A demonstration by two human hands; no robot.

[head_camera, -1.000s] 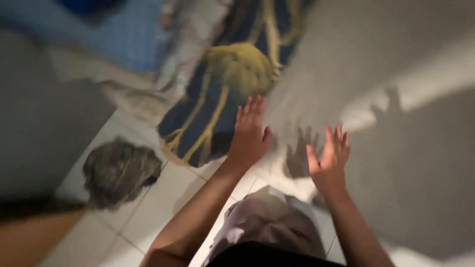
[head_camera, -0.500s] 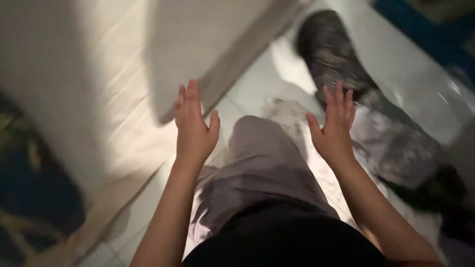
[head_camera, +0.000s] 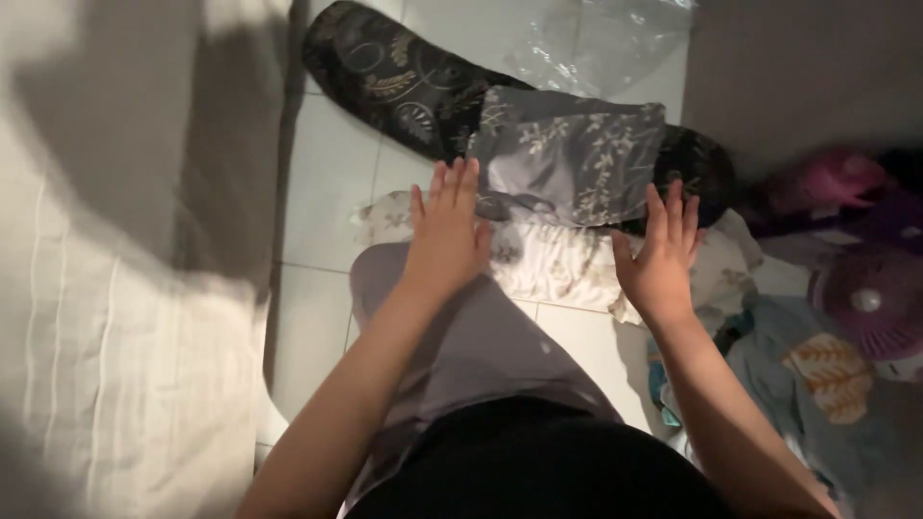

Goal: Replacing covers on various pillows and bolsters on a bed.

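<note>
Both hands – left hand, right hand – fingers spread, empty; the grey patterned cloth just beyond could, perhaps, slip off the dark pillow.

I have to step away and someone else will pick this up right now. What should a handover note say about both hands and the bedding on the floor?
Left hand: open, fingers spread, above the white floral cloth, holding nothing.
Right hand: open, empty, beside the grey leaf-print cover.
Things: the grey cover lies across a dark patterned bolster on the tiled floor; clear plastic wrap sits behind it. A white mattress runs along the left.
Done: nothing picked up.
Left: all the bedding is on the floor, with neither hand gripping any of it.
</note>
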